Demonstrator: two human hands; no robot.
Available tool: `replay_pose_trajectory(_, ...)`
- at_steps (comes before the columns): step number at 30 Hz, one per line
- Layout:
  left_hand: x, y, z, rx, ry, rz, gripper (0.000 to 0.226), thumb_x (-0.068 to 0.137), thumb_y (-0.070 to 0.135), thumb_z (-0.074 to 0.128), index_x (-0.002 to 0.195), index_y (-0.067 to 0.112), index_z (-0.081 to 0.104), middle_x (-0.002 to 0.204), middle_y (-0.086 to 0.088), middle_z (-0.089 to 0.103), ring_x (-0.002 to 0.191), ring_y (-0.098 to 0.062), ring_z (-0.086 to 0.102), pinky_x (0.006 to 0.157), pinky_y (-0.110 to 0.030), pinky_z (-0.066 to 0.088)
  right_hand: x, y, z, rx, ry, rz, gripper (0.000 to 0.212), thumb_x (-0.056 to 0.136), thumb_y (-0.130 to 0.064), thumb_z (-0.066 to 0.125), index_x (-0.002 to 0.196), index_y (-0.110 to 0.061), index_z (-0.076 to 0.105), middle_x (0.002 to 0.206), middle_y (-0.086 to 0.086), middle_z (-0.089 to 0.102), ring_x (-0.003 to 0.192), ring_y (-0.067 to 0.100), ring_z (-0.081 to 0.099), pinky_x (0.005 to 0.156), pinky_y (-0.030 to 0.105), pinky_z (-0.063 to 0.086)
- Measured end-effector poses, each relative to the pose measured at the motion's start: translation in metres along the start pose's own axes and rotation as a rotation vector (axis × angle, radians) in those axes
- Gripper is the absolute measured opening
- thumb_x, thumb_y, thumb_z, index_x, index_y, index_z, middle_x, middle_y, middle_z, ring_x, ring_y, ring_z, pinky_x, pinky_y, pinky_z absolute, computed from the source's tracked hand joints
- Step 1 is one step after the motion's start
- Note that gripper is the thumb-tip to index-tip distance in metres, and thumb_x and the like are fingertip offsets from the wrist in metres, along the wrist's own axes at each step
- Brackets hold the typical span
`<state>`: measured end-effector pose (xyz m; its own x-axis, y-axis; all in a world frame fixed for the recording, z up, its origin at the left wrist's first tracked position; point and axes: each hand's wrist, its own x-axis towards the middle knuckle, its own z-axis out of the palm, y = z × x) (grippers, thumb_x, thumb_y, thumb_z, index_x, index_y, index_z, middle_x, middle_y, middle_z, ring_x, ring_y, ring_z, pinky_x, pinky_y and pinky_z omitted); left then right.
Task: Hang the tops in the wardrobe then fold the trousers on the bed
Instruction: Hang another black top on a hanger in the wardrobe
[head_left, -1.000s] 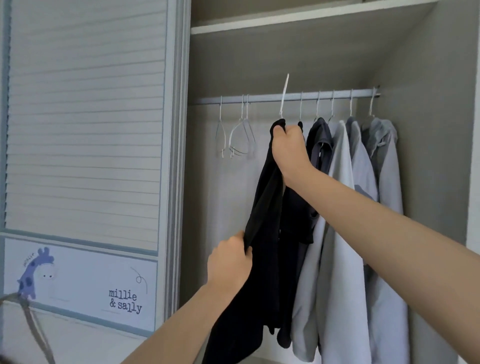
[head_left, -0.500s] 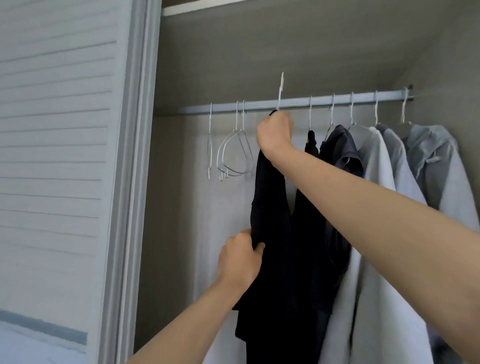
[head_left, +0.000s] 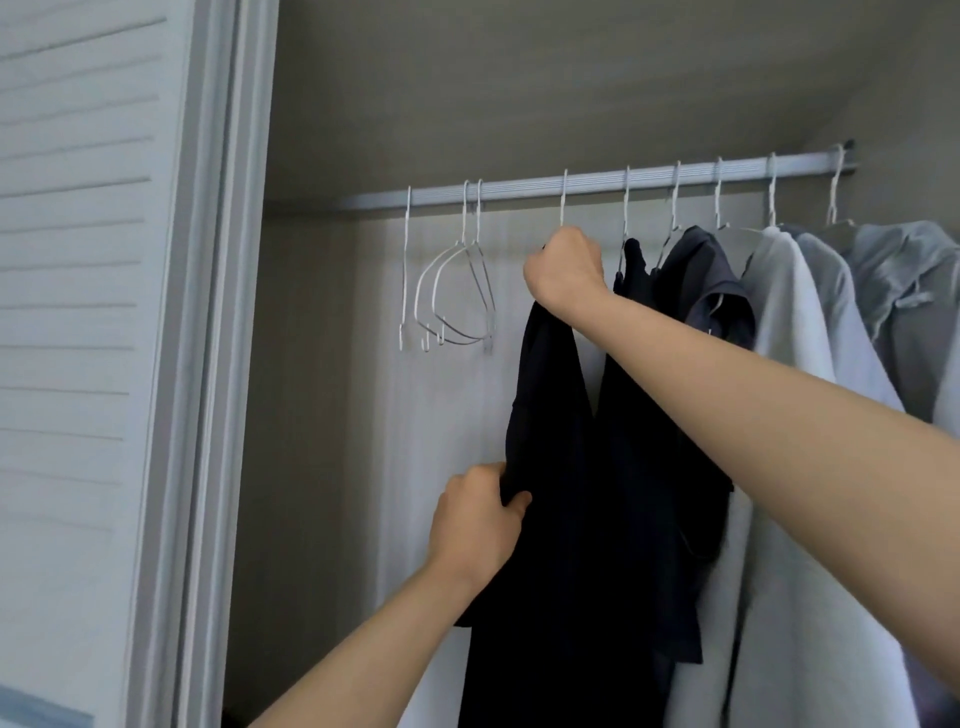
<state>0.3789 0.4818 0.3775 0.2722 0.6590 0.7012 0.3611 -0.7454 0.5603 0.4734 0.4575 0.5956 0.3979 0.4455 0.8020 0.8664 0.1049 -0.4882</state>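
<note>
Right hand (head_left: 563, 273) grips the black top (head_left: 550, 467) at its hanger (head_left: 563, 200), hook over the rail (head_left: 597, 183). Left hand (head_left: 475, 522) pinches the top's left edge, fingers curled into the fabric.

Ribbed silver metal wardrobe rail (head_left: 597, 183) running left to right under the shelf, three bare white wire hangers (head_left: 457, 291) bunched at its left, black top (head_left: 550, 467) on a hooked hanger mid-rail, dark navy garments (head_left: 696, 291), white shirt (head_left: 789, 322), grey hooded top (head_left: 909, 280) hanging rightward
</note>
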Motion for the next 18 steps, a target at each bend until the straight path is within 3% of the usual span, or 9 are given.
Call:
replay_pose_trajectory(2, 0.000, 0.001, 0.000, -0.005, 0.012, 0.004, 0.015, 0.094, 0.020, 0.060, 0.104, 0.021, 0.071, 0.085, 0.008, 0.071, 0.074, -0.009, 0.065, 0.074, -0.029, 0.057, -0.011, 0.003, -0.005, -0.089, -0.006, -0.084, 0.014, 0.084, -0.001, 0.043, 0.074, -0.011, 0.038, 0.094, 0.012, 0.041, 0.054, 0.019, 0.033, 0.045, 0.027, 0.023)
replay_pose_trajectory(3, -0.002, 0.001, 0.000, -0.005, 0.015, 0.003, 0.014, 0.094, 0.020, 0.060, 0.104, 0.021, 0.070, 0.084, 0.009, 0.070, 0.073, -0.009, 0.065, 0.073, -0.028, 0.057, -0.017, 0.006, -0.008, -0.138, 0.001, -0.131, 0.006, 0.085, 0.000, 0.044, 0.088, -0.006, 0.044, 0.095, 0.012, 0.041, 0.059, 0.021, 0.039, 0.049, 0.028, 0.028)
replay_pose_trajectory(5, -0.007, -0.001, 0.002, -0.017, 0.019, -0.001, 0.013, 0.094, 0.021, 0.060, 0.102, 0.021, 0.070, 0.082, 0.010, 0.070, 0.071, -0.007, 0.064, 0.071, -0.024, 0.056, -0.035, 0.012, -0.009, -0.261, 0.037, -0.256, 0.038, 0.086, 0.002, 0.045, 0.122, 0.001, 0.036, 0.101, 0.014, 0.042, 0.077, 0.030, 0.047, 0.061, 0.033, 0.033)
replay_pose_trajectory(6, -0.010, -0.001, 0.002, -0.027, 0.019, 0.000, 0.011, 0.093, 0.022, 0.061, 0.101, 0.019, 0.070, 0.081, 0.010, 0.070, 0.070, -0.006, 0.064, 0.069, -0.023, 0.055, -0.046, 0.014, -0.008, -0.326, 0.058, -0.316, 0.048, 0.085, 0.003, 0.046, 0.130, -0.001, 0.030, 0.107, 0.016, 0.044, 0.083, 0.034, 0.049, 0.064, 0.035, 0.033)
replay_pose_trajectory(10, -0.024, -0.002, 0.002, -0.019, 0.026, 0.005, 0.006, 0.090, 0.019, 0.066, 0.084, 0.018, 0.064, 0.074, 0.009, 0.068, 0.066, -0.008, 0.063, 0.061, -0.018, 0.052, -0.085, 0.023, 0.000, -0.537, 0.029, -0.406, 0.048, 0.082, -0.003, 0.051, 0.126, -0.004, 0.033, 0.116, 0.020, 0.040, 0.090, 0.036, 0.049, 0.061, 0.037, 0.030)
replay_pose_trajectory(14, -0.049, -0.005, -0.005, -0.012, -0.016, -0.039, 0.010, 0.088, 0.015, 0.066, 0.079, 0.015, 0.062, 0.071, 0.007, 0.066, 0.065, -0.011, 0.063, 0.059, -0.018, 0.052, -0.120, 0.027, -0.003, -0.637, -0.038, -0.431, 0.045, 0.083, -0.004, 0.050, 0.125, -0.005, 0.035, 0.115, 0.019, 0.043, 0.076, 0.028, 0.039, 0.049, 0.030, 0.024)
replay_pose_trajectory(18, -0.083, -0.006, -0.023, 0.035, -0.005, -0.068, 0.025, 0.087, 0.012, 0.066, 0.067, 0.019, 0.053, 0.060, 0.007, 0.058, 0.053, -0.006, 0.053, 0.050, -0.011, 0.040, -0.161, 0.026, -0.016, -0.671, -0.142, -0.488, 0.041, 0.089, -0.010, 0.048, 0.128, -0.006, 0.035, 0.120, 0.019, 0.045, 0.087, 0.029, 0.050, 0.054, 0.031, 0.030)
